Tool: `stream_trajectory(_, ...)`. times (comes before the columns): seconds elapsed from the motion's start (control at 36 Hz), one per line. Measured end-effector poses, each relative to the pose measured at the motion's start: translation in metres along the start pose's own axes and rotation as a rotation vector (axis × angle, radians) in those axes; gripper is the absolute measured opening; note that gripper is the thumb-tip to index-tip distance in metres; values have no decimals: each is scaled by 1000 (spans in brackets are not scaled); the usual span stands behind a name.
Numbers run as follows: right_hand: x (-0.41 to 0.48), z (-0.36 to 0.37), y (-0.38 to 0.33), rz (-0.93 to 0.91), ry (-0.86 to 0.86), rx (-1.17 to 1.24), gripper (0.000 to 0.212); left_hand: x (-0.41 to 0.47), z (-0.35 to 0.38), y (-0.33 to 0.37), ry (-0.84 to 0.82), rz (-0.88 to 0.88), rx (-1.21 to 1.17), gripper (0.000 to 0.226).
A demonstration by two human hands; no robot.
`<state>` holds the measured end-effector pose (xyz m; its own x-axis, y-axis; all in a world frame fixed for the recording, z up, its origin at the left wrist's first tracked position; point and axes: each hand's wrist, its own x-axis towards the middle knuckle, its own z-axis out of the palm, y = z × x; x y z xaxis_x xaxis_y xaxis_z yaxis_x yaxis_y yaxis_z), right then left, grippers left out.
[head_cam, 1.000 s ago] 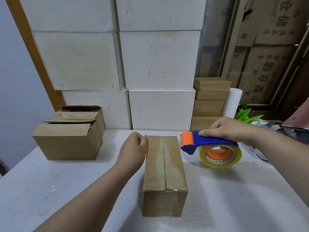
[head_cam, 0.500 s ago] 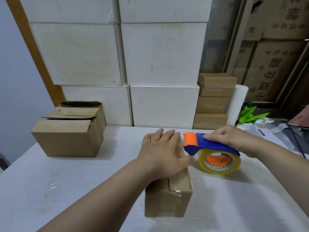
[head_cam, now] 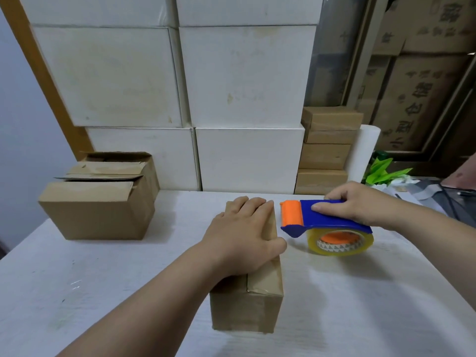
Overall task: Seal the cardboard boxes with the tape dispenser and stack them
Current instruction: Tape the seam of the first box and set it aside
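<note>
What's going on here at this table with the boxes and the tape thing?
A person is packing small cardboard boxes at a white table. The left hand lies flat on top of a closed narrow box, holding it down; clear tape already runs along its seam. The right hand grips a blue and orange tape dispenser just right of that box, apparently resting on the table. Another box with loose flaps waits at the left, and a stack of small boxes stands at the back.

a single head-worn view is given, aimed forward and down across the white table (head_cam: 103, 279) from close above, toward stacked white cartons (head_cam: 247, 81) at the back.
</note>
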<state>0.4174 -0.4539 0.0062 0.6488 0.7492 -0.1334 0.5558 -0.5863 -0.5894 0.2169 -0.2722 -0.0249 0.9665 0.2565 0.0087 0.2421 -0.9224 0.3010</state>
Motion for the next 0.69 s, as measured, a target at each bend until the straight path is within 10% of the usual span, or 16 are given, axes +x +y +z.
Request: stream_trajectory(0.69,-5,36,-112,17,346,-891,42,0,0,1,23,11,28,74)
